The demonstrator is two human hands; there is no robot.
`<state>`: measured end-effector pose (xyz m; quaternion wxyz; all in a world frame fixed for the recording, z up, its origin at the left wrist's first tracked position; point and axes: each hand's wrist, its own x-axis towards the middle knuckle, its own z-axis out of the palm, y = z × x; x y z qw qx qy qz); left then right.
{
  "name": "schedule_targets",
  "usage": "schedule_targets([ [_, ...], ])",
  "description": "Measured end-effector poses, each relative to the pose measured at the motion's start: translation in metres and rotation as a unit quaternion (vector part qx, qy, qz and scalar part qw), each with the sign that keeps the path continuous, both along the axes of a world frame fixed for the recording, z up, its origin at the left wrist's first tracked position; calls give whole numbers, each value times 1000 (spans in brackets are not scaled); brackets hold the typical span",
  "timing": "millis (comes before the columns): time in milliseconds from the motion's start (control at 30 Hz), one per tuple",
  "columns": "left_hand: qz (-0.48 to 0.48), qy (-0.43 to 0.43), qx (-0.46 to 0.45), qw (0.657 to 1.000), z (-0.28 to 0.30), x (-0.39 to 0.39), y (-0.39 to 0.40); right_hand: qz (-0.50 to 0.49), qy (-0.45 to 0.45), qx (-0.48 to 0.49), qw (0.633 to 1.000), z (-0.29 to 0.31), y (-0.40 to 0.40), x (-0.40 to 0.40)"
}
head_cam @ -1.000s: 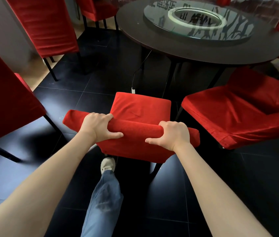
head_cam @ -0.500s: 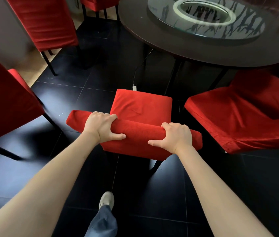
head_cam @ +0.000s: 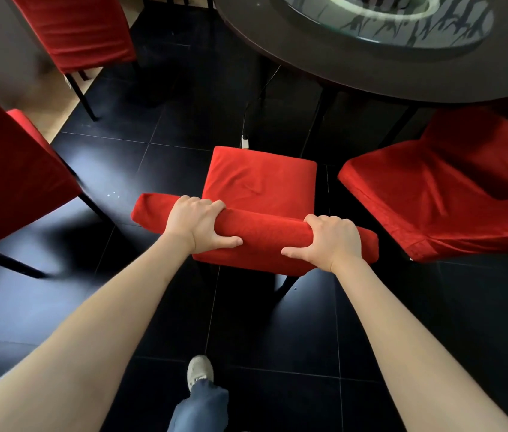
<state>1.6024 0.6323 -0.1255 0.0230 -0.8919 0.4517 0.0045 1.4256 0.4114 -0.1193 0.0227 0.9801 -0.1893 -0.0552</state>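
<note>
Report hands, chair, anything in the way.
Left hand, right hand both grip backrest top. Red chair faces round table, seat not yet under. Neighbouring chair close on right; cable on floor ahead.

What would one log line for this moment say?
left hand: grips chair back | right hand: grips chair back | seat: faces table

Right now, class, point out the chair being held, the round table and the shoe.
chair (head_cam: 258, 179), head view, on the seat cushion.
table (head_cam: 371, 77), head view, on its dark rim.
shoe (head_cam: 199, 370), head view, on the toe.
</note>
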Motion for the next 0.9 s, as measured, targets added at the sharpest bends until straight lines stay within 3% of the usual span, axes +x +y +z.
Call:
schedule_targets([
  [600, -14, 86, 5, 996, 10, -1, 6, -24, 70, 78, 994, 11, 5, -5],
  [733, 48, 100, -43, 993, 19, 1, 17, -2, 103, 126, 987, 21, -1, 2],
  [900, 119, 81, -61, 988, 43, 14, 32, 42, 77, 135, 987, 40, -3, 28],
])
